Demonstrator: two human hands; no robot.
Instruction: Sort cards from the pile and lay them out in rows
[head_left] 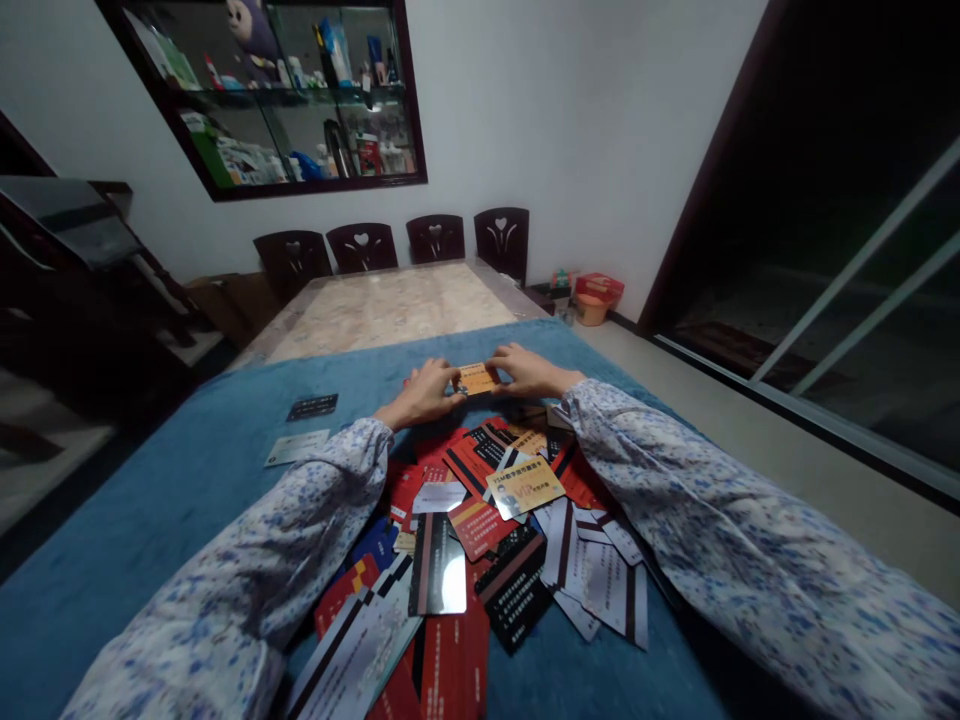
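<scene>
Item one on my feed: yellow-orange card, just beyond the card heap, opposite ends pinched by the nearly closed left hand and right hand, fingers masking its edges; I cannot tell whether it touches the blue cloth. Item two: the heap, lower cards buried, nearest cut off by my view. Item three: black card, leftward, print too small to read.
</scene>
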